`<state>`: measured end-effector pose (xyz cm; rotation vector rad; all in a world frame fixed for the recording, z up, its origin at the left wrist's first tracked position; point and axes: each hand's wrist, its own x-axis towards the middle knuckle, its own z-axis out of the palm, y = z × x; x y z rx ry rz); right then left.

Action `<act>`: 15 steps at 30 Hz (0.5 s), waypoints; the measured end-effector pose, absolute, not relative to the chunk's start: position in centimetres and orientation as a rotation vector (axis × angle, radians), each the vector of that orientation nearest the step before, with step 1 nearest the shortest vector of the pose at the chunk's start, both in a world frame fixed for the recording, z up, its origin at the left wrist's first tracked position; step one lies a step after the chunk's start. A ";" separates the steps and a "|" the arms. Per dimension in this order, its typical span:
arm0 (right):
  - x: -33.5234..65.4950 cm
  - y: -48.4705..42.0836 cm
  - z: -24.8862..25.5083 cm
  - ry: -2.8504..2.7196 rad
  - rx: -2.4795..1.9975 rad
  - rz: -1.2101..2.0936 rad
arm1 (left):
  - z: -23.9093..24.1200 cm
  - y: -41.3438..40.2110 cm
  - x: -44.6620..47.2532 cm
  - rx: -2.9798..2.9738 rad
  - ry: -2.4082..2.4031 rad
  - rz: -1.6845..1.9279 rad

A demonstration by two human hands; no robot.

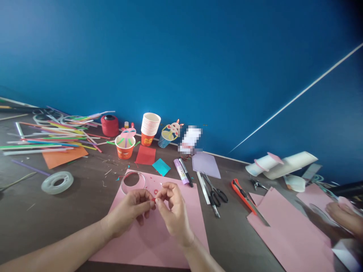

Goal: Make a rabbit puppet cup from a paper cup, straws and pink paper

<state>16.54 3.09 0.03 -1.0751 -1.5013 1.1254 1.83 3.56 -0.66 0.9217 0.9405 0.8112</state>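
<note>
My left hand [131, 211] and my right hand [172, 209] meet over a pink paper sheet [141, 245] on the dark table. Both pinch a tiny red scrap [153, 199] between thumb and fingertips. A clear tape ring [133, 182] lies on the sheet just beyond my left hand. Small red bits [155, 191] lie on the sheet near my fingers.
Scissors [216, 192], a black pen [185, 172], a glue stick [180, 170] and an orange cutter [244, 195] lie to the right. Paper cups [149, 128], a red thread spool [109, 125], straws [51, 136] and a tape roll [57, 182] stand left. Another person's hand [344, 218] rests on pink paper [286, 234].
</note>
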 end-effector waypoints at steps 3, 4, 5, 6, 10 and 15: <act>16.8 3.5 0.2 -1.374 -1.057 1.269 | -0.6 3.7 1.7 0.859 0.929 0.835; 17.0 3.7 0.2 -1.304 -1.039 1.349 | -0.6 3.8 1.7 0.830 0.933 0.841; 17.2 3.9 0.2 -1.222 -1.014 1.442 | -0.6 3.9 1.6 0.805 0.942 0.847; 17.4 4.1 0.2 -1.137 -0.982 1.542 | -0.6 4.0 1.6 0.788 0.957 0.857; 17.9 4.4 -0.1 -0.944 -0.837 1.837 | -0.8 4.1 1.5 0.785 1.020 0.891; 17.9 4.0 -0.3 -0.995 -0.841 1.898 | -0.9 4.2 1.7 0.859 1.045 0.883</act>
